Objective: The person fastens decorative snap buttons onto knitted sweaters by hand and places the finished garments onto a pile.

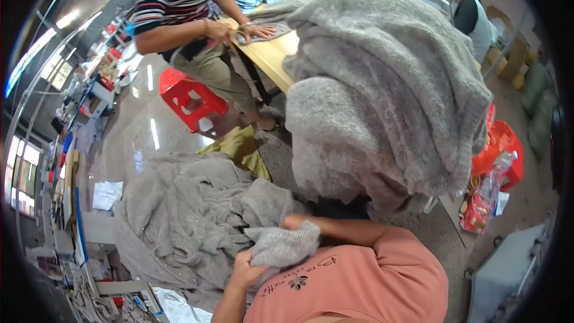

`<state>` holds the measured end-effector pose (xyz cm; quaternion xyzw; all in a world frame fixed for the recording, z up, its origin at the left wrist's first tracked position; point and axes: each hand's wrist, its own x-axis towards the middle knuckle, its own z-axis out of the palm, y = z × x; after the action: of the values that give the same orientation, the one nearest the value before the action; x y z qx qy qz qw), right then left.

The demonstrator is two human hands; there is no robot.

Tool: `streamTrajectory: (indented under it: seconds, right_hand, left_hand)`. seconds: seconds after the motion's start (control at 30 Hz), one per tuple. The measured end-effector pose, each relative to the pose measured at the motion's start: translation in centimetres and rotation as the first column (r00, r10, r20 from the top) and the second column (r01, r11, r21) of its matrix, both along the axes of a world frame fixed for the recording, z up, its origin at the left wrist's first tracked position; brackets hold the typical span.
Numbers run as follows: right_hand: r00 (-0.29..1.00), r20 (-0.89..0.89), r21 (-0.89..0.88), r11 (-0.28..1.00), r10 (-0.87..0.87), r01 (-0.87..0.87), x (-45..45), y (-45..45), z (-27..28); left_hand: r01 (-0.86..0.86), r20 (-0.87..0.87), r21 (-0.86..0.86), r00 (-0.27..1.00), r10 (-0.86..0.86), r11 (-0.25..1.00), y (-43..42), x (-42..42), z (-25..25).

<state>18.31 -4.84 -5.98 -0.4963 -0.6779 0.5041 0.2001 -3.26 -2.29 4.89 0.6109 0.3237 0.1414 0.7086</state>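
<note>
A small light-grey knit piece [284, 245] is held up in front of the pink shirt. My left hand [246, 270] is closed on its lower left end. At its upper edge is my right hand [295, 222], somewhat blurred, with its fingers pressed together on the fabric. Behind and left of the hands lies a large heap of grey knit fabric [191, 221]. A tall pile of grey knitwear [382, 90] rises ahead on the right, on the table.
Across the yellow table [278, 63], a person in a striped shirt has both hands on grey fabric. Another person stands at the far right. Nearby are a red stool [190, 101], a yellow-green sack [242, 151], a red bag with bottles [487, 194] and a grey cart [505, 281].
</note>
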Motion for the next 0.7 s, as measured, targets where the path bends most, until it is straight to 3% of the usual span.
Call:
streamTrajectory:
  seconds: [0.03, 0.07, 0.13, 0.17, 0.2, 0.27, 0.3, 0.33, 0.4, 0.47, 0.5, 0.53, 0.57, 0.6, 0.63, 0.67, 0.7]
  right_hand:
    - [0.962, -0.042, 0.032, 0.962, -0.27, 0.272, 0.2, 0.8, -0.5]
    - [0.85, -0.116, 0.062, 0.85, -0.515, 0.523, 0.4, 1.6, -1.1]
    - [0.62, -0.559, 0.058, 0.72, -0.55, 0.692, 1.1, 3.4, 2.1]
    - [0.634, -0.585, 0.007, 0.778, -0.506, 0.628, 1.1, 2.9, 5.9]
    - [0.649, -0.612, -0.031, 0.834, -0.452, 0.551, 1.2, 2.2, 9.7]
    - [0.9, -0.386, 0.248, 0.917, -0.203, 0.313, 1.2, 0.6, 12.0]
    - [0.975, -0.194, 0.429, 0.885, -0.105, 0.181, 1.1, 0.4, 11.2]
    - [0.977, -0.202, 0.44, 0.885, -0.07, 0.155, 1.2, -0.2, 11.0]
    - [0.946, -0.322, 0.294, 0.944, -0.048, 0.148, 1.6, -0.7, 12.0]
    - [0.752, -0.632, 0.296, 0.837, -0.19, 0.46, 1.1, -0.7, 12.5]
    - [0.848, -0.472, 0.292, 0.864, -0.242, 0.409, 2.0, -0.5, 12.4]
    - [0.895, -0.245, 0.437, 0.781, -0.373, 0.446, 2.3, -0.4, 12.1]
    - [0.85, -0.061, 0.632, 0.639, -0.522, 0.438, 2.3, -0.1, 11.3]
    - [0.853, 0.075, 0.638, 0.682, -0.517, 0.357, 2.9, 0.3, 10.4]
    - [0.782, 0.082, 0.549, 0.683, -0.618, 0.482, 2.8, 0.7, 7.3]
    - [0.72, -0.031, 0.548, 0.591, -0.693, 0.592, 3.5, 0.4, 6.3]
    - [0.617, 0.09, 0.487, 0.576, -0.781, 0.657, 4.4, 0.1, 5.1]
  left_hand:
    - [0.114, -0.173, 0.303, 0.983, -0.063, 0.946, 0.0, 0.7, -1.1]
    - [0.26, -0.36, 0.453, 0.928, -0.092, 0.853, -0.1, 1.8, -2.2]
    - [0.567, -0.666, 0.613, 0.745, -0.027, 0.55, -1.3, 4.8, -3.7]
    - [0.672, -0.725, 0.552, 0.679, -0.113, 0.494, -1.7, 6.6, -2.0]
    - [0.588, -0.575, 0.631, 0.792, -0.205, 0.506, -1.4, 6.6, -0.7]
    - [0.388, -0.208, 0.727, 0.911, -0.356, 0.566, 0.9, 5.7, 2.1]
    - [0.132, -0.077, 0.767, 0.99, -0.115, 0.628, 1.7, 4.5, 3.2]
    - [-0.136, 0.058, 0.767, 0.988, 0.143, 0.627, 2.1, 3.7, 3.8]
    - [-0.168, 0.099, 0.908, 0.976, 0.192, 0.383, 2.9, 6.1, 4.2]
    - [-0.105, 0.042, 0.92, 0.984, 0.171, 0.377, 3.3, 7.4, 4.1]
    - [-0.038, -0.028, 0.867, 0.992, 0.126, 0.497, 3.4, 7.0, 3.7]
    - [0.028, -0.102, 0.791, 0.991, 0.086, 0.612, 3.3, 6.5, 3.5]
    - [-0.029, -0.065, 0.795, 0.989, 0.133, 0.605, 3.7, 7.1, 4.7]
    - [-0.117, -0.083, 0.713, 0.965, 0.25, 0.691, 3.8, 7.3, 5.8]
    - [-0.151, -0.015, 0.816, 0.959, 0.282, 0.557, 4.7, 7.4, 6.9]
    - [-0.208, -0.01, 0.827, 0.923, 0.384, 0.522, 5.3, 7.3, 8.7]
    - [-0.402, 0.096, 0.735, 0.859, 0.502, 0.546, 6.4, 6.7, 10.1]
